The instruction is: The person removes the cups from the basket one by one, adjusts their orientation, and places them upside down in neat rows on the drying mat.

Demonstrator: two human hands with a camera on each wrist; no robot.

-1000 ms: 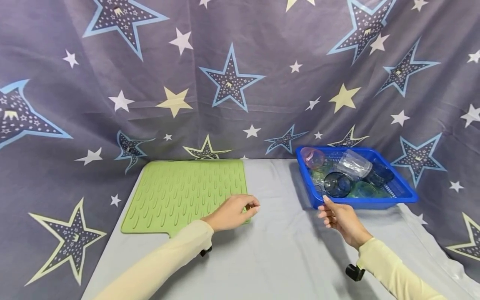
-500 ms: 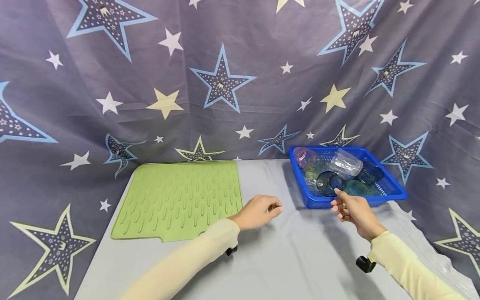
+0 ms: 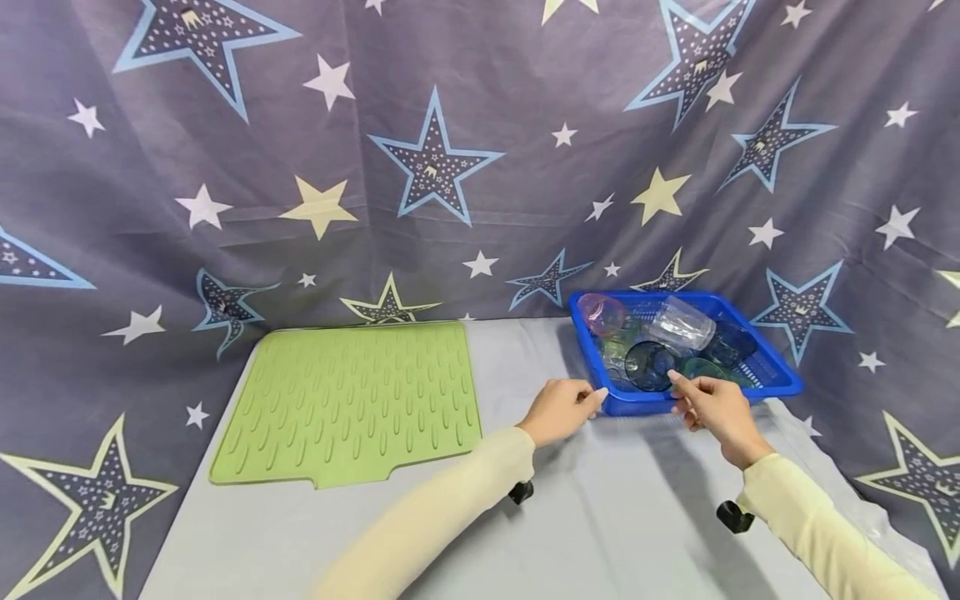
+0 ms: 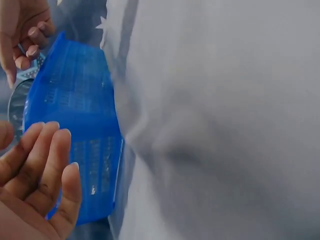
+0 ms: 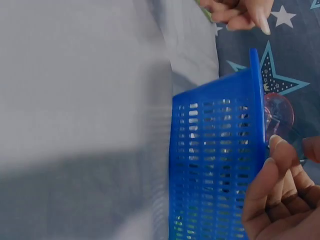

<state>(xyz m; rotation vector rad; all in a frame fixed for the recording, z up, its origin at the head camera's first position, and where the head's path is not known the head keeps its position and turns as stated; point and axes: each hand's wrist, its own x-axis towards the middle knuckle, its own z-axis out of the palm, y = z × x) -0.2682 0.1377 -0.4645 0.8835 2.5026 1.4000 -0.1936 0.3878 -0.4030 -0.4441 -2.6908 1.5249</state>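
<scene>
A dark transparent cup [image 3: 640,367] lies in the blue basket [image 3: 630,400], its round mouth turned toward the front. My right hand [image 3: 716,414] hovers over the basket's front rim, thumb and fingertips right at the cup's edge. In the right wrist view, its loosely bent fingers [image 5: 275,185] stand apart from the thumb. My left hand [image 3: 562,410] is at the basket's front left corner, thumb tip close to the rim. Its fingers [image 4: 50,165] are slightly bent with nothing between them in the left wrist view.
Also in the basket are a pink cup [image 3: 602,313], a clear ribbed cup [image 3: 682,323] and several other see-through pieces. A green ridged mat [image 3: 352,396] lies on the left of the white-covered table [image 3: 480,533]. A star-patterned curtain [image 3: 465,242] hangs behind.
My left hand has moved right from the mat's edge to the basket corner. My right hand has come slightly over the basket's front rim to the dark cup. The view has shifted right.
</scene>
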